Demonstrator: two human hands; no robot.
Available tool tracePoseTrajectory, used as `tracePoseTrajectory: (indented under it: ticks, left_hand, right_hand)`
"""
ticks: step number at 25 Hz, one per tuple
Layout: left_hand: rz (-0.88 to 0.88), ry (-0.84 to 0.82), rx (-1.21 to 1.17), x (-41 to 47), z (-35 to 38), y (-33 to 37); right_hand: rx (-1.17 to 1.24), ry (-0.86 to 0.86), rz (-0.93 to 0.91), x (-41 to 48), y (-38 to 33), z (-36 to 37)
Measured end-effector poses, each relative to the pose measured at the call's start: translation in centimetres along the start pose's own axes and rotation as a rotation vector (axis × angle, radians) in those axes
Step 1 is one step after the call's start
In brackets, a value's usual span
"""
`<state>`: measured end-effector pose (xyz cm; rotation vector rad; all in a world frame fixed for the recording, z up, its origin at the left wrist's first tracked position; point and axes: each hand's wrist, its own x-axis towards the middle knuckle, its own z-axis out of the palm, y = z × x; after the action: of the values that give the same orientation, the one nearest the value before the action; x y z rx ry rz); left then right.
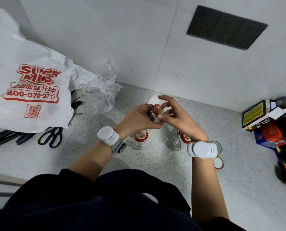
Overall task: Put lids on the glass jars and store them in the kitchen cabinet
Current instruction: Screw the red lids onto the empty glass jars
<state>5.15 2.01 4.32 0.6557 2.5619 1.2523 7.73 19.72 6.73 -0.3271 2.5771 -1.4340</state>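
My left hand (137,117) grips a small glass jar (153,116), held tilted above the counter. My right hand (175,114) pinches the red lid (159,109) sitting on that jar's mouth, thumb and fingers round its rim. Below my wrists, two more glass jars stand on the speckled counter, each with a red lid on top: one (139,139) under my left wrist, the other (180,141) under my right wrist. A loose lid (219,162) lies on the counter beside my right forearm. Another glass rim (218,145) shows behind my right wristband.
A white shopping bag (27,90) with red print and a crumpled clear bag (100,92) lie at the left. Black scissors (51,137) and knife handles (4,139) rest beneath the bag. Boxes and clutter (269,124) fill the right edge. Dark wall sockets (225,27) sit above.
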Motion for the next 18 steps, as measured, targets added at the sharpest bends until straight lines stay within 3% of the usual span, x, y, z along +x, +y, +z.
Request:
tracePoseTrajectory:
  ticks: [3, 6, 9, 14, 16, 18]
  left_hand:
    - [0.009, 0.003, -0.019, 0.1, -0.1, -0.2]
    - [0.001, 0.034, 0.007, -0.1, 0.1, 0.1]
    - [0.022, 0.051, 0.083, 0.0, 0.1, 0.5]
    - [0.027, 0.265, 0.342, 0.1, 0.8, 0.5]
    - [0.055, 0.307, 0.391, 0.3, 0.9, 0.4]
    - [0.056, 0.24, 0.331, 0.5, 0.4, 0.0]
  right_hand:
    - [-0.164, 0.038, -0.075, 0.3, -0.3, 0.3]
    - [-0.473, 0.222, -0.039, 0.5, -1.0, 1.3]
    - [-0.633, 0.353, -0.006, 0.7, -1.6, 2.6]
    - [-0.705, 0.544, 0.098, 1.3, -2.2, 4.3]
    - [-0.683, 0.577, 0.045, 1.2, -1.9, 4.3]
    - [-0.607, 0.5, -0.075, 0.6, -1.4, 3.9]
